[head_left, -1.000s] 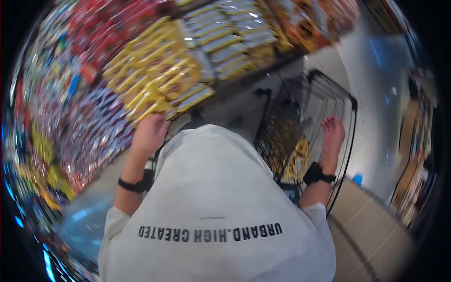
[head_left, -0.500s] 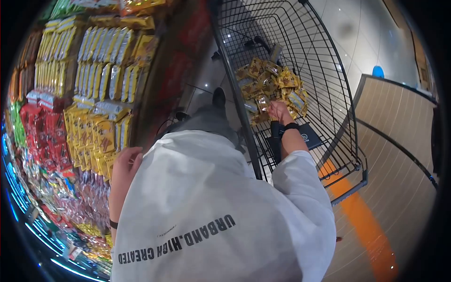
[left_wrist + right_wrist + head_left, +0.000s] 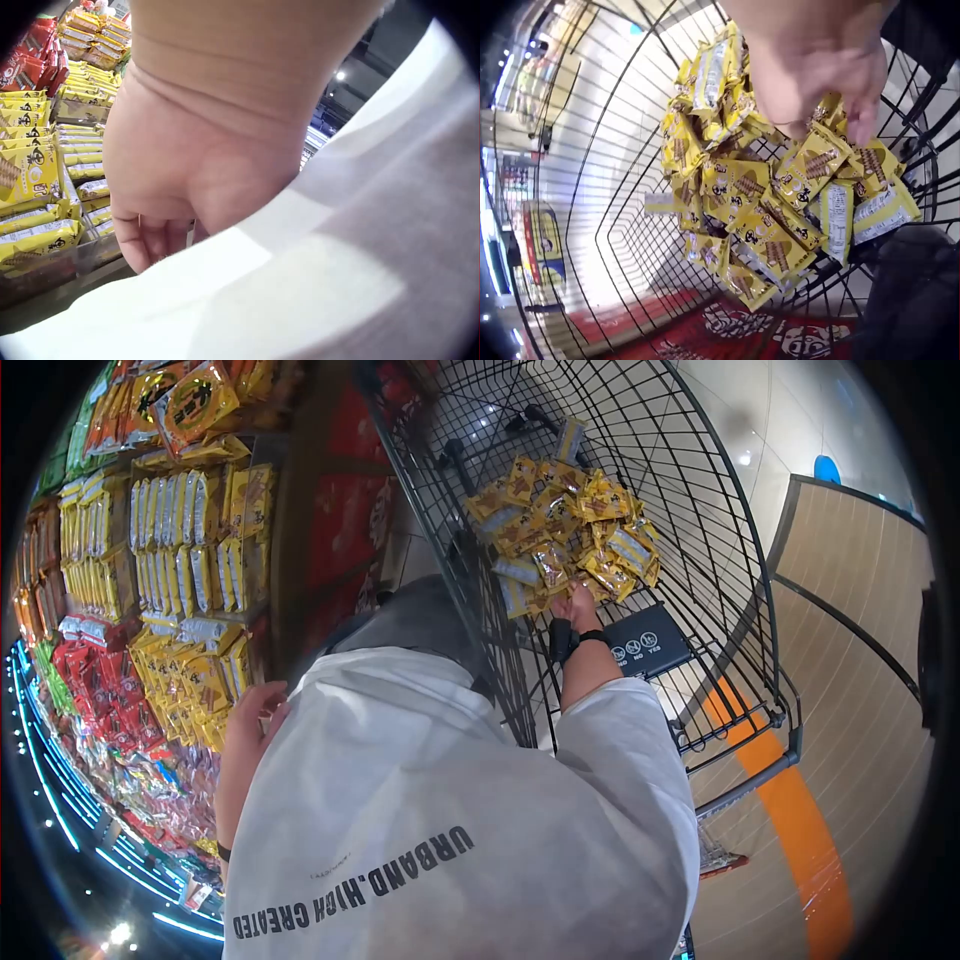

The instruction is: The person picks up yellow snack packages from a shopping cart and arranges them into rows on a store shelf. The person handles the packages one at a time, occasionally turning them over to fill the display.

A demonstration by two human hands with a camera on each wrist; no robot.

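My right hand [image 3: 577, 603] reaches down into a wire shopping cart [image 3: 735, 550], at the near edge of a heap of yellow snack packets [image 3: 560, 510]. In the right wrist view, its fingers point down among the packets, right by a yellow packet [image 3: 810, 166] with a brown snack pictured on it. I cannot tell whether the fingers grip that packet. My left hand [image 3: 256, 712] hangs beside the white shirt, near the shelf display, with its fingers loosely bent and nothing visible in them; the shirt partly covers it in the left wrist view.
Stacked yellow packets [image 3: 190, 670] and red packets [image 3: 95, 685] fill the display on the left. A dark panel [image 3: 650, 640] with white symbols sits at the cart's near end. Right of the cart lies wood-look flooring [image 3: 850, 620] with an orange stripe [image 3: 790, 820].
From one second ago, my view has turned and the cart has come nearer. My right hand has gone down to the packets in it. My left hand stays low by the shirt.
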